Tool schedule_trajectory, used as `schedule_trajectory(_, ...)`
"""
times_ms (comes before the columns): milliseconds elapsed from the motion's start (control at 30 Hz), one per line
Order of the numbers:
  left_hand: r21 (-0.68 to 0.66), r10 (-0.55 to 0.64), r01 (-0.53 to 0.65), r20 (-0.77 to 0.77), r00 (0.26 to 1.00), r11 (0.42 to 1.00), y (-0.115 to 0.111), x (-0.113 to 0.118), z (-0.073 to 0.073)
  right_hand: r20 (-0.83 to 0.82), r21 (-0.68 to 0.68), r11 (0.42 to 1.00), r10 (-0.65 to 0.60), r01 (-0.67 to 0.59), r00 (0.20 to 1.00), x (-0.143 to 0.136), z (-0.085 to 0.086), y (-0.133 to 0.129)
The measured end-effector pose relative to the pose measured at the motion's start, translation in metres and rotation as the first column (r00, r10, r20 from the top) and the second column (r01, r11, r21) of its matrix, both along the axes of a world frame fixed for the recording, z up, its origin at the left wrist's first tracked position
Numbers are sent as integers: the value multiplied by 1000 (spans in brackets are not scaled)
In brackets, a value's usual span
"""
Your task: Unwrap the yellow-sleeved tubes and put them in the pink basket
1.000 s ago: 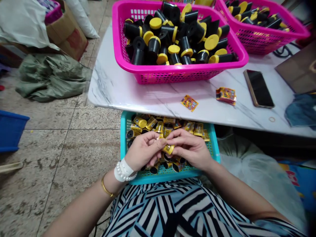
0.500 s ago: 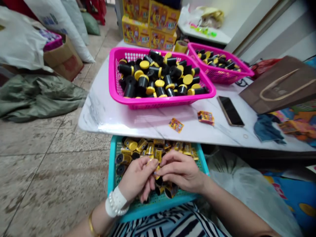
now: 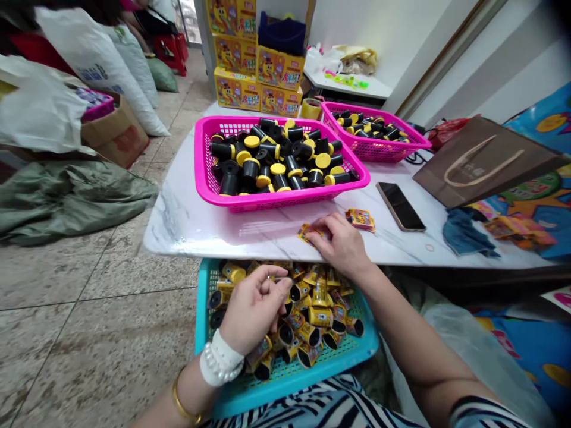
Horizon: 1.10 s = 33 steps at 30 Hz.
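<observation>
My right hand reaches onto the table, its fingertips closed at the right edge of a small yellow printed label. A small stack of similar labels lies just right of those fingers. Over the teal basket, my left hand is held with thumb and fingers pinched together; whatever is between them is hidden. In that basket, below both hands, lie many black canisters wrapped in yellow printed labels. Unwrapped black canisters with yellow caps fill the near pink basket.
A second pink basket of canisters stands behind on the right. A phone, brown paper bag and blue cloth lie on the table's right side. Yellow printed boxes are stacked at the back, near a tape roll.
My right hand has left my left hand over the teal basket and moved up to the label on the table. My left hand stays over the basket. The view has shifted slightly.
</observation>
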State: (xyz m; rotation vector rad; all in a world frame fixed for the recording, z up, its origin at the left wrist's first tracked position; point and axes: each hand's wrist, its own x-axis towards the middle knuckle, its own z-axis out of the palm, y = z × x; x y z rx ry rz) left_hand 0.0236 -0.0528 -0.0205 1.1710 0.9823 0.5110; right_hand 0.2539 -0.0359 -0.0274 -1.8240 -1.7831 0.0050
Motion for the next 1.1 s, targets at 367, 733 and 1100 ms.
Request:
schedule_trajectory(367,-69,118,-110,137,983,992,4,9,6,-326,104,987,147,-119,934,-25,11,-28)
schedule_trajectory(733,-79,153,-145,105,983,986,7,8,-9,-83,114,993,29,-19,996,-9,0,-14)
schedule_trajectory(1100,-139,178,-155,171,969,978,6,19,-6,-292,102,990,120,-94,949,-22,4,-21)
